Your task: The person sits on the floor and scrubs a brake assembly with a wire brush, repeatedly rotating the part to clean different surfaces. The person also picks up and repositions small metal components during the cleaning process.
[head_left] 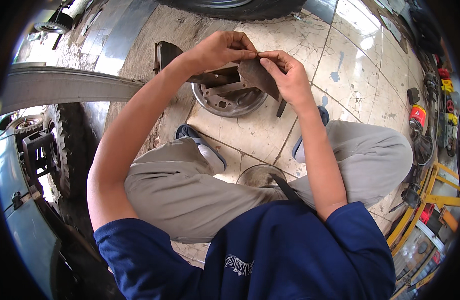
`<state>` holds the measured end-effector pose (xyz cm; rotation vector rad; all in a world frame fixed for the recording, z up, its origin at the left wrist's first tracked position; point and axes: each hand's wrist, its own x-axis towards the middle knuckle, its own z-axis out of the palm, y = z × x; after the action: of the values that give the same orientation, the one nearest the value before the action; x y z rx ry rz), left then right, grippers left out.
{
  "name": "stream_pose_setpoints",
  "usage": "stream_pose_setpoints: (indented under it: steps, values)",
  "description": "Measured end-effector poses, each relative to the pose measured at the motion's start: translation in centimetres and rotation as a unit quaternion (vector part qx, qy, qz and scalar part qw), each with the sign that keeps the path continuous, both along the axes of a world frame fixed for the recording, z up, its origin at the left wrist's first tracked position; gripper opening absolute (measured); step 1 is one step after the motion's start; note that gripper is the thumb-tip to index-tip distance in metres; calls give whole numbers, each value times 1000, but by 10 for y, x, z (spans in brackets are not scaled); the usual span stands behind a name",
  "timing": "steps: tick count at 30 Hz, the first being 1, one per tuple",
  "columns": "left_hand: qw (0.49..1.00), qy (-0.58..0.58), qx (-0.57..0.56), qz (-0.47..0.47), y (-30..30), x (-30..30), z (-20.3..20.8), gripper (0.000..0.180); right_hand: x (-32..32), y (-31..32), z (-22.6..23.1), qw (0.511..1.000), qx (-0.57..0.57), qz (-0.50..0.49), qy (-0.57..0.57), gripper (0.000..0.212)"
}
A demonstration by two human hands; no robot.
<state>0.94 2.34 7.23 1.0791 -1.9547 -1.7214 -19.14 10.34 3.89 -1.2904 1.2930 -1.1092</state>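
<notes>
over round metal base (232,111), left fingers (241,54) and right fingers (275,56) pinched narrow on top edge of dark plate (259,77)

Worn brown metal plate (259,76) slanting down to the right

Dull, dark-surfaced and straight-edged, it stands tilted beside an open metal frame (225,89) with a pale flat bar, both above a round grey base (231,108); how they join is unclear

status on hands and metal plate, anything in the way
Left hand and right hand close together at upper edge of dark metal plate. Exact grip unclear. Round metal base below, partly hidden. Nothing visibly blocking.
</notes>
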Motion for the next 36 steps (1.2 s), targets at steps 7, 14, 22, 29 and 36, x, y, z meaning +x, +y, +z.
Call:
stream_pose_setpoints:
  steps: [7, 14, 22, 29, 36]
  values:
    - [999, -30, -14, -40, 0, 7, -11, 16, 9, 6, -7, 994, -56, -5, 94, 16]
    - [994, -87, -53, -31, 6, 2, -6, 21, 1, 0, -22, 999, 29, 1, -38, 16]
    - [998, -54, -12, -12, 7, 3, -22, 24, 8, 4, -21, 993, -48, -18, 108, 12]
    - [999, -35, -12, -12, 7, 0, -19, 22, 7, 4, -22, 992, -80, -33, 95, 13]
    - [998, -32, -24, -40, 3, 1, -16, 20, 4, 2, -28, 999, -37, -20, 30, 14]
